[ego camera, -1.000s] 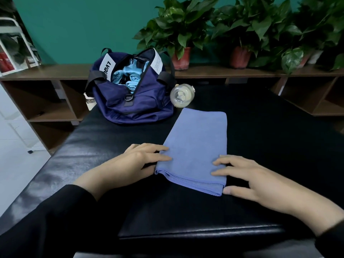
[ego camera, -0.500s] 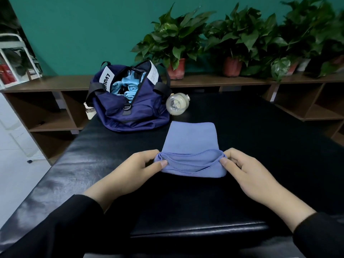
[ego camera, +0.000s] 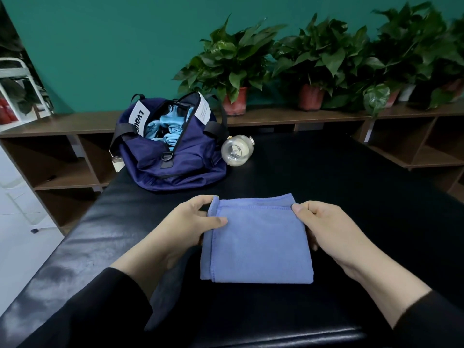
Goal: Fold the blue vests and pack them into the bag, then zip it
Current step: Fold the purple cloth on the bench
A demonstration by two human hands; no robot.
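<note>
Blue cloth, folded into a thick rectangle, lies on the near middle of the black padded tabletop (ego camera: 376, 184); this is the blue vest (ego camera: 258, 242) in hand. The left hand (ego camera: 193, 227) pinches its far left corner, thumb on top and fingers curled under the edge. The right hand (ego camera: 326, 229) grips the far right edge the same way, thumb over the hem, with the other fingers hidden beneath the fabric. Both hands are therefore closed on the cloth, not spread flat.

The step in hand looks like the last of the folding: the piece is already compact and its edges line up fairly well. I judge the next move to be lifting the bundle as one and carrying it far and left to the navy bag (ego camera: 170, 156), which stands at the far left of the tabletop, well apart from the vest, its zip open and mouth gaping. That calls for a grip that keeps the layers together so the fold does not fall open, and for sliding it in beside the lighter blue fabric (ego camera: 170, 126) already inside. Zipping comes after.

Counted: one folded vest on the tabletop; one bag; light blue cloth inside it, though how many pieces I cannot tell; one clear round bottle (ego camera: 237, 151) lying just right of the bag; two hands. On the wooden shelf (ego camera: 62, 121) behind stand at least four potted plants (ego camera: 233, 69), the rightmost ones partly cut off.
</note>
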